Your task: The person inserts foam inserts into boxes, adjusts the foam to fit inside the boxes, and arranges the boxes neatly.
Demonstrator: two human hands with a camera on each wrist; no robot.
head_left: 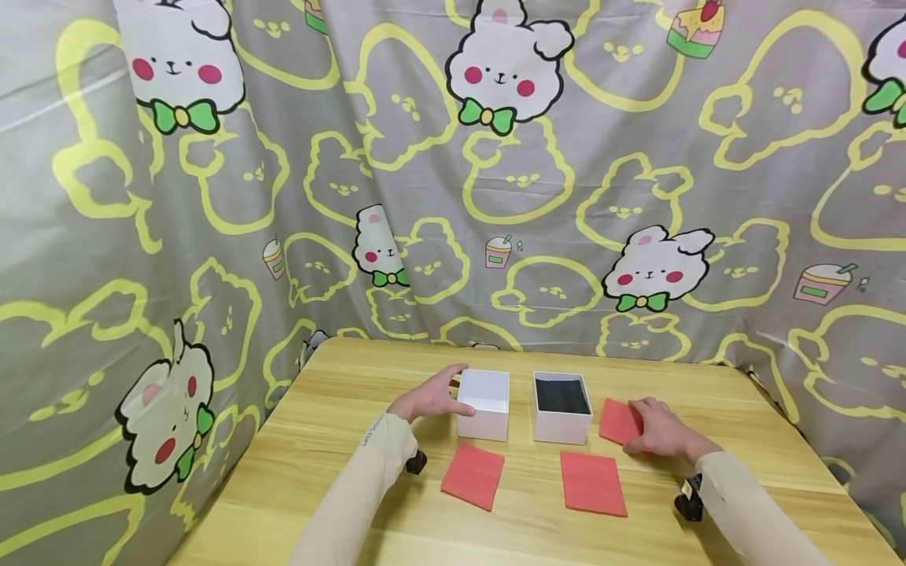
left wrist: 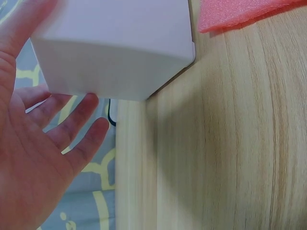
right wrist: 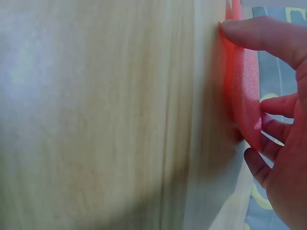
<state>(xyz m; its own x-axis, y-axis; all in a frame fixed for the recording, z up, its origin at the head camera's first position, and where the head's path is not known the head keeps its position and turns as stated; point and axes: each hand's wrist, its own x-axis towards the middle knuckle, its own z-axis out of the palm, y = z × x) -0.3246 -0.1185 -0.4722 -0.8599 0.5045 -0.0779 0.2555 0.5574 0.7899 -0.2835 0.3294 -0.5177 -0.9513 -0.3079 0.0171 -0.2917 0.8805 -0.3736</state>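
My left hand (head_left: 433, 396) holds the left white box (head_left: 483, 424) by its side, the thumb at the front and the other fingers towards the back. In the left wrist view, fingertips (left wrist: 91, 99) touch the wall of the box. Beside it stands a second white box (head_left: 561, 429) with black material (head_left: 561, 397) inside. On the right, my right hand (head_left: 661, 428) grips a red foam sheet (head_left: 619, 422) by its edges. That sheet looks bowed in the right wrist view, between the thumb and the fingers.
Two more red foam sheets lie flat on the wooden table (head_left: 527, 542): the left sheet (head_left: 474, 476) before the left box, the right sheet (head_left: 593, 483) before the box with black material. A patterned curtain (head_left: 439, 181) hangs behind the table and along its left side.
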